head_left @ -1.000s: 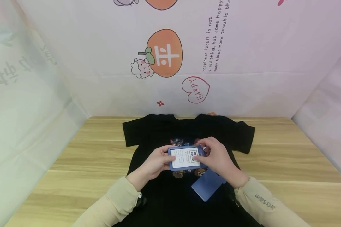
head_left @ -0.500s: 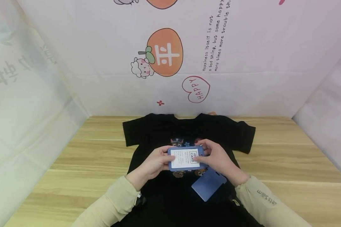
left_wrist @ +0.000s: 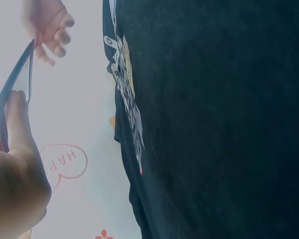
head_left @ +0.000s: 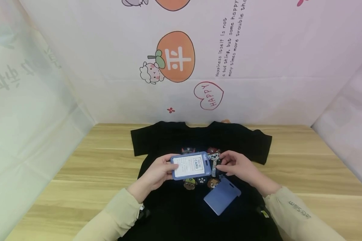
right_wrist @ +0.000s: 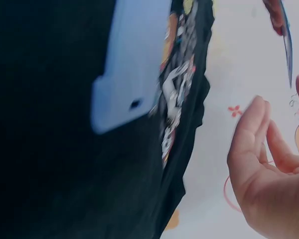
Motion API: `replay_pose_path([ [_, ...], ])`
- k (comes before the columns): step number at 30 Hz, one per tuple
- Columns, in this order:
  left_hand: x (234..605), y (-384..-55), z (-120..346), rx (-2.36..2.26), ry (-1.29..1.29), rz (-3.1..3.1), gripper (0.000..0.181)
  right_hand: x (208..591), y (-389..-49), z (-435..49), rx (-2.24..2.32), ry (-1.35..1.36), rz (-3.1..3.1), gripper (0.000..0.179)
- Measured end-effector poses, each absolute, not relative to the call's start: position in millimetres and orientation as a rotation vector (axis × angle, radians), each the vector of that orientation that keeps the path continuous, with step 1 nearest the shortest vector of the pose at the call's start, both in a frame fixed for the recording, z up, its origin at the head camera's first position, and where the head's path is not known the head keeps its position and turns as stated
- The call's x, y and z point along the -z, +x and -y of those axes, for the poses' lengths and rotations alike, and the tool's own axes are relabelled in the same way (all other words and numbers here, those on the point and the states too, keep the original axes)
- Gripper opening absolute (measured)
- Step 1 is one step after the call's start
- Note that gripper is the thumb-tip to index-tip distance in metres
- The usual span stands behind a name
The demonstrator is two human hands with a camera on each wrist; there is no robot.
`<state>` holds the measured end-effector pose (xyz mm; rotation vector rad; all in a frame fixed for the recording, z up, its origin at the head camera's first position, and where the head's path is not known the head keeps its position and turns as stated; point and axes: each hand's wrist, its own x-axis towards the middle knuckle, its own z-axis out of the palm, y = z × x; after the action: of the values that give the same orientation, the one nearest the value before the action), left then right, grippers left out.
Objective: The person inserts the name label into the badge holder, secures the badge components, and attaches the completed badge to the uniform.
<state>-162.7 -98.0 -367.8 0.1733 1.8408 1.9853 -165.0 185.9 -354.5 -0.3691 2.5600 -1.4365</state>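
My left hand [head_left: 154, 171] pinches a blue card holder [head_left: 207, 169] by its left end, thumb over the front. A white insert [head_left: 188, 167] printed "ID/IC CARD" shows in the holder's frame. In the left wrist view the holder [left_wrist: 9, 94] is seen nearly edge-on. My right hand [head_left: 239, 169] is apart from the holder, just right of it, fingers slightly bent with nothing between them in the right wrist view. Close by its fingertips in the head view is a small clear strap with a clip [head_left: 214, 169]. Below it, a flat blue cover piece [head_left: 222, 196] with a slot lies on the shirt.
A black T-shirt [head_left: 169, 207] with cartoon dog prints is spread over the wood-grain table [head_left: 99, 160]. Printed white cloth [head_left: 132, 97] hangs behind it and at both sides. Dark wrist devices sit by both sleeves [head_left: 114, 206].
My right hand has let go of the card holder and moved right. The left hand has carried the holder slightly left and tilted it, uncovering the strap and clip.
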Motion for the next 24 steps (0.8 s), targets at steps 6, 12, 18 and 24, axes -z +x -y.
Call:
replay_pose_path([
  [6,368.2,-162.5,106.1,-2.006,0.161,-1.839,0.044,359.6,-165.8,-202.2,1.346,-0.367,-2.534,0.044],
  [12,367.1,-162.9,115.2,-2.019,0.159,-1.844,0.044,365.8,-168.3,-214.5,1.287,-0.307,-2.486,0.047],
  [18,368.5,-162.2,122.8,-2.021,0.137,-1.844,0.044,371.4,-168.0,-218.3,1.25,-0.283,-2.427,0.05],
  [24,368.4,-159.4,128.6,-2.013,0.137,-1.84,0.045,375.7,-168.8,-216.8,1.168,-0.424,-2.435,0.055],
])
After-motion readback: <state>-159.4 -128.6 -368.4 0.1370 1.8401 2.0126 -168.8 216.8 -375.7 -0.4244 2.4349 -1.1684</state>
